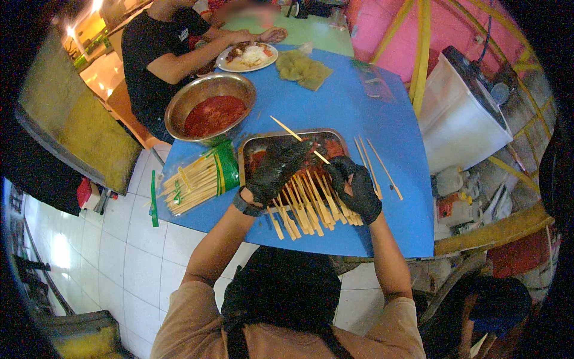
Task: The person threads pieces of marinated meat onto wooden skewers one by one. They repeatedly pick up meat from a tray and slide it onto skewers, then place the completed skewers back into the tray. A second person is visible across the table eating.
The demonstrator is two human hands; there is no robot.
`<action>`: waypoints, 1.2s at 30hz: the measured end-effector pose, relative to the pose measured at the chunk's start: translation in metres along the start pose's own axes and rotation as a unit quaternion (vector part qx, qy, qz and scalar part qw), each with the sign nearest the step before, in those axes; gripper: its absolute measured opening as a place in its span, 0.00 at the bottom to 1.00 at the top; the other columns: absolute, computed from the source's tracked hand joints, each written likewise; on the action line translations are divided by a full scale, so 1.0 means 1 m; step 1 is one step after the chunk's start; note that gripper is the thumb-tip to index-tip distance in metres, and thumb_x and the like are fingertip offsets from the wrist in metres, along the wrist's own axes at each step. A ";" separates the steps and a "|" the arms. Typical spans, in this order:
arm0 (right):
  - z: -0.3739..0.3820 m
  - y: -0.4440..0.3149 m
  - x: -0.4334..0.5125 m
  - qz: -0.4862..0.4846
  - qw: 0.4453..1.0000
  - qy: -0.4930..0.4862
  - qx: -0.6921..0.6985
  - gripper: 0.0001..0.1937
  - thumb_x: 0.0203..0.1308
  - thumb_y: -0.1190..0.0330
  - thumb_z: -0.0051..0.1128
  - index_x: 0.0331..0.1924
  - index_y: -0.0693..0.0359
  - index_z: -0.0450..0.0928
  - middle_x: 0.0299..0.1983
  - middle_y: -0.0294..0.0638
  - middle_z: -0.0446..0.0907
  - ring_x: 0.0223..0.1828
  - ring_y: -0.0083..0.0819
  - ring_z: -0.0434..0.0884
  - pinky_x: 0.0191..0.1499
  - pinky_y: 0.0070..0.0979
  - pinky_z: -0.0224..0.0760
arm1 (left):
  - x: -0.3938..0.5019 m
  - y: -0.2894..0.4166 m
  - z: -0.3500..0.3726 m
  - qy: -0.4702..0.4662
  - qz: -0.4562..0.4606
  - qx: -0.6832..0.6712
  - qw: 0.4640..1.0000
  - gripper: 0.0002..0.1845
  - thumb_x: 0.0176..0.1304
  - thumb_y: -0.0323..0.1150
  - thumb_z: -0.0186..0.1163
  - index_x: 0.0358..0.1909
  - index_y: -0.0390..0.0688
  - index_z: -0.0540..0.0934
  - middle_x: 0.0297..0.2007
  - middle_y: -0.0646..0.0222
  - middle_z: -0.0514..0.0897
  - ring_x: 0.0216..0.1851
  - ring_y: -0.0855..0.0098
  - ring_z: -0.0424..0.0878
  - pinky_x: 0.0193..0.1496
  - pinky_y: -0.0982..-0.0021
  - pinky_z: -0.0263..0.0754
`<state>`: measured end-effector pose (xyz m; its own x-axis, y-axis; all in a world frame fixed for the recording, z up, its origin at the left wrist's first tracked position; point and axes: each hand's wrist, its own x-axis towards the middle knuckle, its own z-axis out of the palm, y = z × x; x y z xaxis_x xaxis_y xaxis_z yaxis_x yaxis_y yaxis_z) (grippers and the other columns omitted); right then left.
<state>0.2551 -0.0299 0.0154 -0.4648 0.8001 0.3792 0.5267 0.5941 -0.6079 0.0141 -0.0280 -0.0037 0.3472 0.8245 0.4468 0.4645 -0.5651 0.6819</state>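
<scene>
Both my hands wear black gloves over a metal tray (244,157) of red-sauced meat (334,148). A bamboo skewer (284,127) slants between them, its pointed end up and to the left. My left hand (276,168) has its fingers around the skewer's middle, hiding that stretch. At the skewer's lower end, my right hand (356,188) pinches it. Several loaded skewers (309,206) lie in the tray, their flat handles sticking out over its near rim toward me. Meat on them is partly hidden by my hands.
Left of the tray lies an open plastic pack of bamboo skewers (193,184). Behind it stands a steel bowl (175,110) of red marinated meat. Loose skewers (385,168) lie at right. Across the blue table (341,103), a person (166,49) sits by a plate of rice (253,56) and a greenish cloth (305,69).
</scene>
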 end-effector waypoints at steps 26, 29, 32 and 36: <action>-0.006 0.017 -0.012 0.037 0.987 0.153 0.005 0.05 0.69 0.76 0.54 0.42 0.69 0.81 0.36 0.46 0.81 0.39 0.31 0.80 0.47 0.27 0.72 | 0.045 -0.176 -0.212 0.065 -0.153 -0.042 0.985 0.15 0.75 0.33 0.51 0.56 0.42 0.81 0.56 0.60 0.83 0.58 0.62 0.79 0.64 0.62 0.72; -0.008 0.017 -0.013 0.010 0.990 0.142 -0.008 0.06 0.69 0.76 0.53 0.42 0.68 0.80 0.35 0.48 0.80 0.37 0.31 0.80 0.45 0.28 0.72 | 0.049 -0.229 -0.224 0.034 -0.199 0.109 0.973 0.15 0.75 0.33 0.51 0.57 0.42 0.80 0.56 0.61 0.83 0.58 0.62 0.79 0.64 0.63 0.73; -0.008 0.021 -0.013 0.013 0.991 0.133 -0.029 0.06 0.70 0.74 0.52 0.43 0.67 0.80 0.34 0.49 0.79 0.36 0.32 0.79 0.44 0.29 0.72 | 0.052 -0.263 -0.220 0.006 -0.217 0.194 0.957 0.16 0.75 0.33 0.51 0.58 0.42 0.80 0.56 0.61 0.83 0.58 0.63 0.79 0.64 0.63 0.73; -0.007 0.027 -0.013 -0.055 0.986 0.150 -0.039 0.18 0.74 0.53 0.48 0.44 0.60 0.79 0.33 0.51 0.81 0.32 0.53 0.83 0.34 0.44 0.74 | 0.053 -0.282 -0.207 -0.010 -0.233 0.243 0.942 0.16 0.75 0.33 0.51 0.58 0.42 0.80 0.57 0.62 0.83 0.58 0.64 0.79 0.64 0.64 0.73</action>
<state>0.2800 -0.0237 -0.0010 -0.2963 0.7116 0.6371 0.5426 0.6743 -0.5008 -0.2671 0.1808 -0.0520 0.0268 0.9884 0.1494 0.8861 -0.0927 0.4541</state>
